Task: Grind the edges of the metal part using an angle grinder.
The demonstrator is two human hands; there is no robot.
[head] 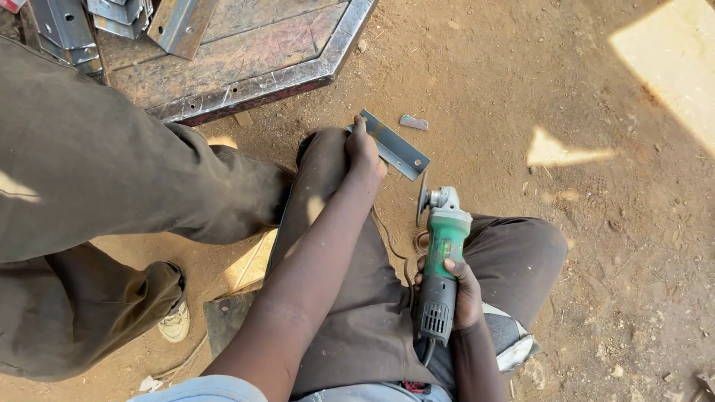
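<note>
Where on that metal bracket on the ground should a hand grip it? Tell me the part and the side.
Probably the near end of the metal bracket, coming from the knee side, where the left hand already presses it. It lies flat on the dirt as a long angled strip, and its far end points toward the disc of the grinder in the right hand, so keep fingers off that end.

arms bare | brown dusty trousers (357, 313) | pale blue shirt hem (201, 390)

No packages, signs or screens are in view. No legible label can be made out on any item; the surfaces shown carry no sticker or tag that can be told.
</note>
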